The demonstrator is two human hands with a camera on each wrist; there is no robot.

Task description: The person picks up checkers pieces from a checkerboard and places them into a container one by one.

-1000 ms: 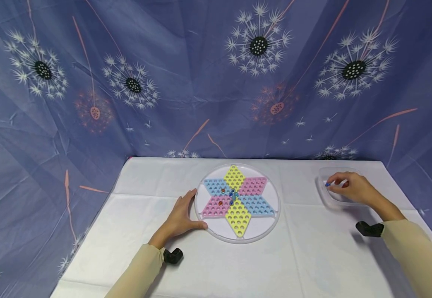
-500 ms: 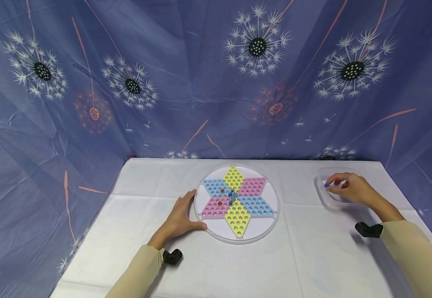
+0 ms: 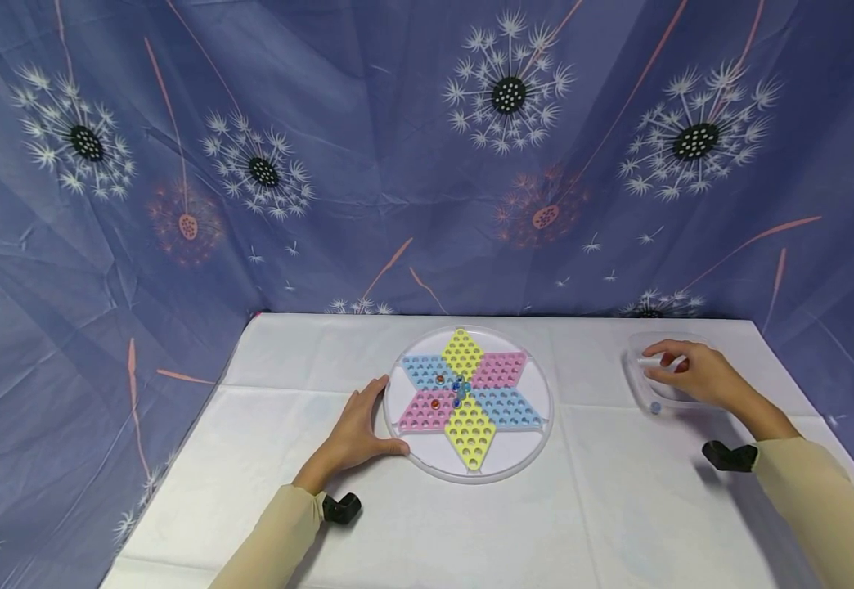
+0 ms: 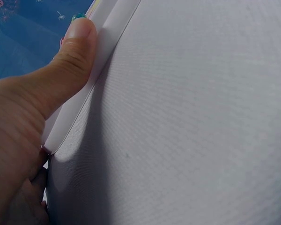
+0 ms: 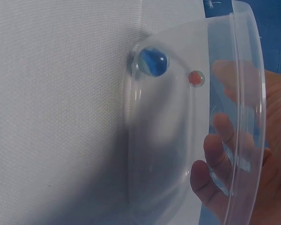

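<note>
A round clear tray (image 3: 537,442) holds a star board (image 3: 471,425) of pink, blue and yellow perforated points, with several marbles (image 3: 460,386) near its middle. My left hand (image 3: 388,413) rests against the tray's left rim. In the left wrist view the thumb (image 4: 70,61) presses along that rim (image 4: 105,51). My right hand (image 3: 655,368) is inside a clear plastic container (image 3: 636,384) at the right, with loosely curled fingers (image 5: 210,183) and nothing between them. A blue marble (image 3: 655,406) (image 5: 153,62) lies in the container's near corner. A small red marble (image 5: 195,78) lies close by.
A white cloth covers the table (image 3: 618,507). Blue fabric with dandelion prints (image 3: 397,164) hangs behind it and down both sides. Black wrist mounts (image 3: 342,507) (image 3: 729,455) sit at both cuffs. The table's front edge runs near the bottom of the head view.
The blue marble that was pinched in my right fingertips has left them and now lies in the container's near corner. The left hand has stayed on the tray's rim.
</note>
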